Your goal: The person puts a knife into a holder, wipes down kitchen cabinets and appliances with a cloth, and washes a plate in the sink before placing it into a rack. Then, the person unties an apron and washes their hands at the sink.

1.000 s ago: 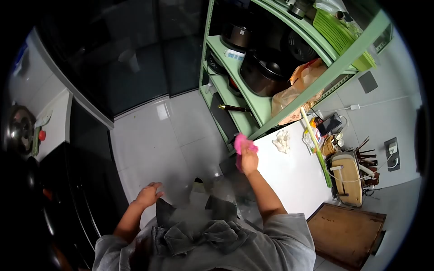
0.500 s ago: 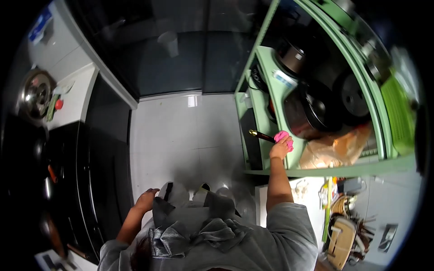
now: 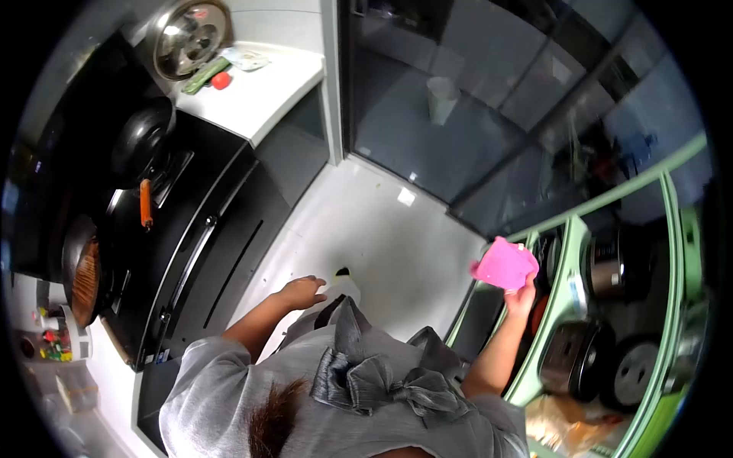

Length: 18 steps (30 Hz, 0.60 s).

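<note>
A bright pink cloth (image 3: 504, 266) is gripped in my right hand (image 3: 521, 301), raised beside the green shelf rack (image 3: 569, 267) and spread out loosely above the fingers. My left hand (image 3: 302, 292) hangs in front of my body, over the pale floor; its fingers are stretched out and hold nothing. The rack's tiers carry a dark pot (image 3: 574, 355) and a brown-black cooker (image 3: 607, 266), both to the right of my right hand.
On the left, a black stove bears a wok (image 3: 145, 141) with an orange handle (image 3: 146, 203). A lid (image 3: 189, 37), a green vegetable (image 3: 205, 75) and a tomato (image 3: 221, 81) are on the white counter (image 3: 271, 84). Dark glass doors (image 3: 397, 114) stand ahead.
My view has turned left towards the stove. My right hand has lifted the pink cloth off the shelf area, and the cloth has opened out. The left hand stays free.
</note>
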Motion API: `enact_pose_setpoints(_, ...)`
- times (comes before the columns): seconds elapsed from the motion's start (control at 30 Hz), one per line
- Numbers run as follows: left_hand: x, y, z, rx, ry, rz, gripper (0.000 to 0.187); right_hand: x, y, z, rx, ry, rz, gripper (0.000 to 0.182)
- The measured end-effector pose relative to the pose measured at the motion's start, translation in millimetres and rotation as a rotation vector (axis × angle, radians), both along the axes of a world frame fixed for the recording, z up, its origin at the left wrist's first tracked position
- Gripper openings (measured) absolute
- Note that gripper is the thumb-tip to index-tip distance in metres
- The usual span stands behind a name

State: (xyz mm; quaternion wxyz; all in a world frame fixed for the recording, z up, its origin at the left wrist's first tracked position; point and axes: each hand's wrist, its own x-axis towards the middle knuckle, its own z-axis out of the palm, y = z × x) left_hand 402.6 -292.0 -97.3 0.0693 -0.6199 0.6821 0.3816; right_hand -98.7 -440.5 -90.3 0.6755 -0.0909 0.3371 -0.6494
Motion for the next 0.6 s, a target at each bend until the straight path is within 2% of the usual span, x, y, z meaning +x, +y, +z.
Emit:
enact_pose_setpoints(0.03,7.8,-18.9,3.9,-0.014,0.006,0.026,0.045,34.3,-11.1,10.8,-0.112,-0.211,0.027,0.039)
enact_pose_setpoints(0.1,25.5,-54.2,13.3,-0.132,0.088,0.056,0.043,90.6,-46.2,2.5,-0.124,-0.333,-0.023,0.046)
enact_pose_setpoints(0.13,37.5,-69.6,14.5,-0.182,0.111,0.077,0.043,129.6,-58.5,5.4,-0.289,-0.057,0.069,0.053)
enact_pose_setpoints(0.17,50.1,-83.6,19.7,-0.198,0.111,0.093,0.043,154.2,-78.3,-4.2,-0.107,-0.162,0.106,0.055)
enact_pose_setpoints(0.2,63.0,-94.9,26.7,-0.21,0.099,0.151,0.043,180.9,-94.1,-1.6,-0.013,-0.322,0.216,0.048)
enact_pose_setpoints(0.27,91.6,-109.5,15.4,-0.251,0.083,0.251,0.042,262.9,-116.7,38.3,-0.109,-0.4,0.326,0.039)
enact_pose_setpoints(0.33,111.5,-115.4,6.0,-0.256,0.08,0.295,0.042,277.0,-170.3,-41.3,-0.014,-0.255,0.522,0.044)
enact_pose_setpoints(0.37,120.5,-120.8,4.1,-0.268,0.068,0.327,0.042,295.1,-183.7,-33.8,-0.024,-0.254,0.528,0.044)
enact_pose_setpoints(0.43,130.9,-128.0,7.0,-0.238,0.106,0.389,0.043,356.0,-211.4,9.5,-0.007,0.079,0.719,0.043)
enact_pose_setpoints(0.47,135.8,-130.1,2.3,-0.219,0.122,0.433,0.043,377.3,-231.5,31.2,-0.028,0.08,0.729,0.043)
enact_pose_setpoints(0.53,144.7,-133.5,-5.1,-0.231,0.104,0.511,0.044,417.9,-277.5,73.8,-0.281,0.155,0.685,0.044)
enact_pose_setpoints(0.6,149.5,-140.9,-1.2,-0.229,0.101,0.606,0.043,460.1,-327.8,115.4,-0.512,0.376,0.542,0.044)
